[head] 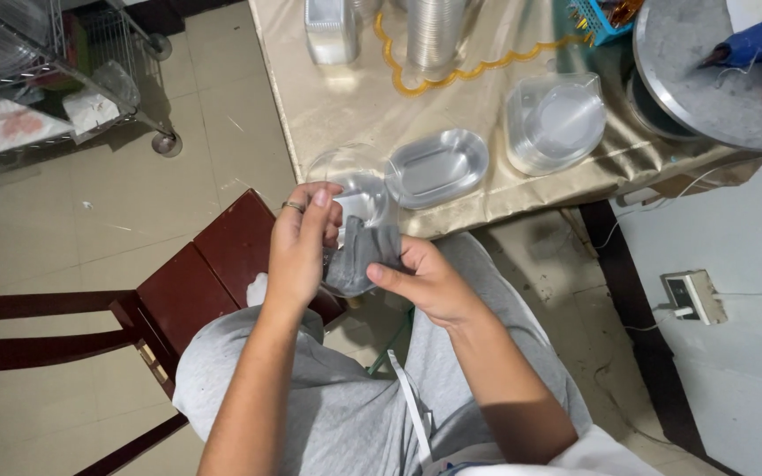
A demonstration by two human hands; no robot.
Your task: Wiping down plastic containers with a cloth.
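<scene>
From the head camera, looking down over grey sweatpants, the person sits on a dark red wooden chair (213,264) and holds a clear plastic cup-shaped container (359,198) together with a piece of grey cloth (359,256) above the lap. The left hand (297,247) is closed round the container's side, thumb up against its rim, and the right hand (425,282) pinches the cloth against the container's lower part, so the two hands sit close together with the container between them. Judging by this, the handling of this one piece is in mid-course. On the counter (328,106), covered in shiny beige cloth, lie an oval silver foil tray (438,166) just beyond the hands, a stack of clear plastic lids (557,123) farther right, and a tall stack of clear cups (434,31).
</scene>
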